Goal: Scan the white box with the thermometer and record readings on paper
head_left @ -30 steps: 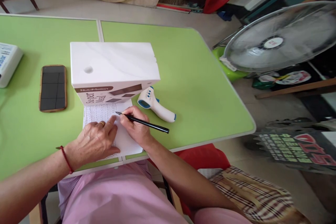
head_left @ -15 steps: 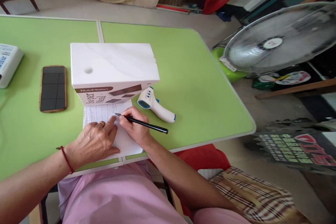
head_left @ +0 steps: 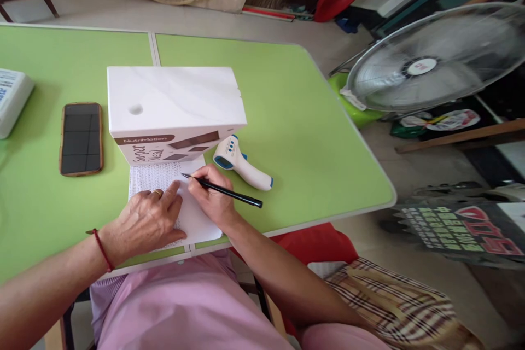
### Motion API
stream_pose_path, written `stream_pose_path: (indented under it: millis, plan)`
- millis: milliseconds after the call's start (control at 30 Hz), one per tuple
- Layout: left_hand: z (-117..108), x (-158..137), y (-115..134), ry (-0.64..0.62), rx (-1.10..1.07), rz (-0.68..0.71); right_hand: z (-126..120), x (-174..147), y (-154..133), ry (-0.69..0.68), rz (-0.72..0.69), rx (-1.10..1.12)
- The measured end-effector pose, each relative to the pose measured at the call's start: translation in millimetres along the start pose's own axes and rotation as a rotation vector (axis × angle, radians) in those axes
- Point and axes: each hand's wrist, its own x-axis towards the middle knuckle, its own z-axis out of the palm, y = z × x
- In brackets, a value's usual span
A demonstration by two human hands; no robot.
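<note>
My right hand [head_left: 212,194] grips a black pen [head_left: 233,193], its tip at the upper part of a notebook [head_left: 199,219]. Dense handwriting covers the left page; the right page looks mostly blank near my hand. Pressed on the notebook, my left hand [head_left: 150,219] has its fingers stretched out, the index fingertip close to the pen tip. A white box [head_left: 176,98] printed "NutriMotion Super Meal" stands at the notebook's far edge and hides part of it. Just right of the box lies a white and blue infrared thermometer [head_left: 241,164].
A phone in a brown case [head_left: 82,139] lies left of the box on the green table [head_left: 295,120]. A white device [head_left: 13,99] sits at the far left. Beyond the table's right edge stands a large fan [head_left: 422,65]. A red chair back [head_left: 315,243] is near my right arm.
The pen tip has shifted very slightly up and right relative to my left index finger. The whole view has drifted a little; both hands otherwise keep their places.
</note>
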Motion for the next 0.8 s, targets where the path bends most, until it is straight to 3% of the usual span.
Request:
stream_pose_path:
  millis: [800]
  plan:
    - [-0.8,0.9,0.0,0.006,0.059,0.005,0.5,0.5,0.6,-0.007,-0.034,0.013]
